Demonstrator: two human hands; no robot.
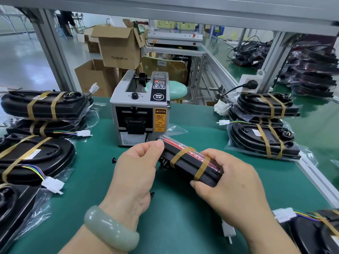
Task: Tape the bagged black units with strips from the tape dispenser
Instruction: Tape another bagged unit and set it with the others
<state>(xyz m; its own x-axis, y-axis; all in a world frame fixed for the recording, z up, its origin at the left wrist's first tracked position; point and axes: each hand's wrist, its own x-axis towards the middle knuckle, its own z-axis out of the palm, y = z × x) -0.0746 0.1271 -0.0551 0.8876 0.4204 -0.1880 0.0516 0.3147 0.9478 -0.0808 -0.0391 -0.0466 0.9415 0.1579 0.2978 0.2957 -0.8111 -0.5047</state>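
A bagged black unit (190, 167) is held edge-on just above the green worktop (183, 217), in front of the tape dispenser (139, 109). Its narrow side is finely textured black plastic with a red stripe under the glossy clear bag, and two tan tape strips (180, 155) wrap around it. The left hand (135, 173) has a pinching grip on the far end, thumb against fingers; the right hand (229, 182) has a closed grip on the near end, fingers curled over the top and thumb underneath. The boxy grey metal dispenser carries a yellow sticker (160, 120) reading "CAUTION DO NOT INSERT YOUR FINGERS INTO OUTLET" and a black round mark reading "SEMI". A smooth pale green bangle (110, 230) circles the left wrist. Taped, bagged units lie stacked at the left (44, 105) and right (266, 125). Behind, a cardboard box (117, 48) reads "75x36x40 CM".
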